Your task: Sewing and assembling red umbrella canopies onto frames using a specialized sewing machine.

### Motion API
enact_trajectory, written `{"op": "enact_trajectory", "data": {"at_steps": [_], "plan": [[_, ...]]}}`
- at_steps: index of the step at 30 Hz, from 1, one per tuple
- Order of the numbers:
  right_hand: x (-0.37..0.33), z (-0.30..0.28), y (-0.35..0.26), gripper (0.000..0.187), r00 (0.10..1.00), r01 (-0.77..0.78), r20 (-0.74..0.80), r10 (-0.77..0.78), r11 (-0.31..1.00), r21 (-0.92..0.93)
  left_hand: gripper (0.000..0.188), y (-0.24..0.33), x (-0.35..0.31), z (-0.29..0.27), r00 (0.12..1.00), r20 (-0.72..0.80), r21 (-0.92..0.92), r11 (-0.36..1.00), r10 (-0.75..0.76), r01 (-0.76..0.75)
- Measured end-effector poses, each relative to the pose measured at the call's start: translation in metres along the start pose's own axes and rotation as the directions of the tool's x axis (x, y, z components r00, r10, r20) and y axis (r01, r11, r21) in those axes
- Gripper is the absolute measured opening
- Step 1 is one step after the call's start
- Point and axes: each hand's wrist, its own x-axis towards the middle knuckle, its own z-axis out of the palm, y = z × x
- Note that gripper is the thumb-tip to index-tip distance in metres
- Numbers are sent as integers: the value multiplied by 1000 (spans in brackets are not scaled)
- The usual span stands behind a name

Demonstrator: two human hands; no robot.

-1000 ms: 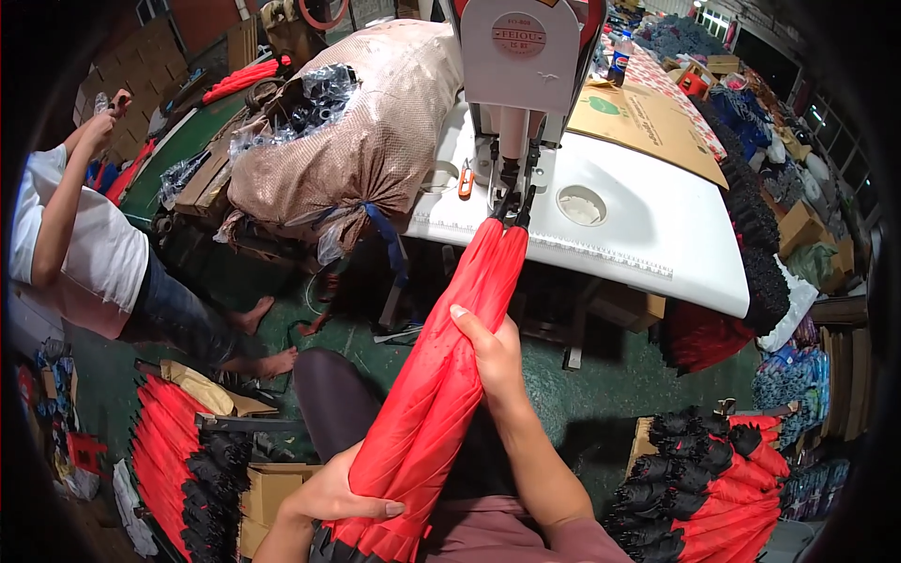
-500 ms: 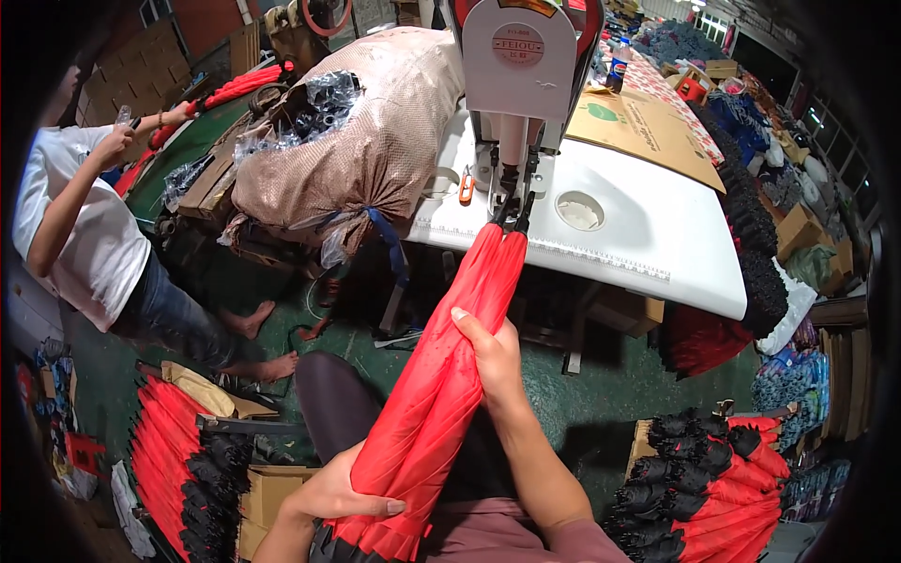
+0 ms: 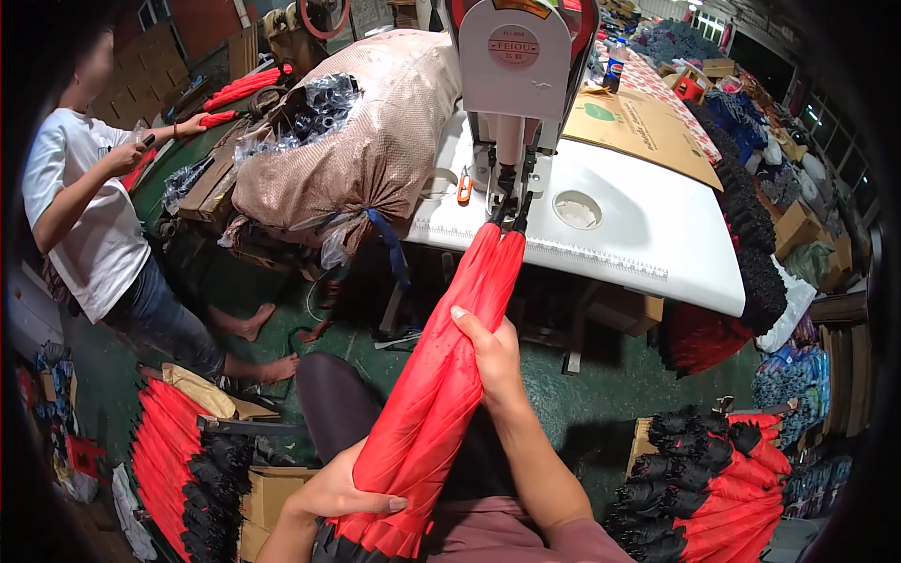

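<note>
Two folded red umbrellas lie side by side across my lap, slanting up and away from me. Their narrow black tips meet the needle area of a white sewing machine. My right hand grips the umbrellas partway along, thumb on top. Lower down, my left hand wraps round their wider end, near the black edging. Both hands are closed on the red cloth. An orange-handled cutter rests on the white machine table, left of the needle.
Stacks of red-and-black umbrellas stand at lower left, with another umbrella stack at lower right. A large woven sack of black parts sits left of the machine. At far left, a person holds a red item. Cardboard covers the table's back.
My hands and the umbrellas hold nearly the same position. The person at left has straightened and shifted, and their outstretched hand has moved right with a red item.
</note>
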Motion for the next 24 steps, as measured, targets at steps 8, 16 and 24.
{"op": "enact_trajectory", "data": {"at_steps": [8, 16, 24], "plan": [[0, -1, 0, 28, 1000, -5, -5, 5, 1000, 13, 93, -1, 2, -1, 1000, 13, -3, 1000, -5, 5], [-4, -3, 6, 30, 1000, 7, -7, -7, 1000, 13, 95, -16, 4, -8, 999, 36, 52, 998, 26, -27], [-52, 9, 25, 32, 999, 38, -18, -38, 999, -7, 103, -54, -23, -19, 996, 65, 138, 988, 59, -67]]}}
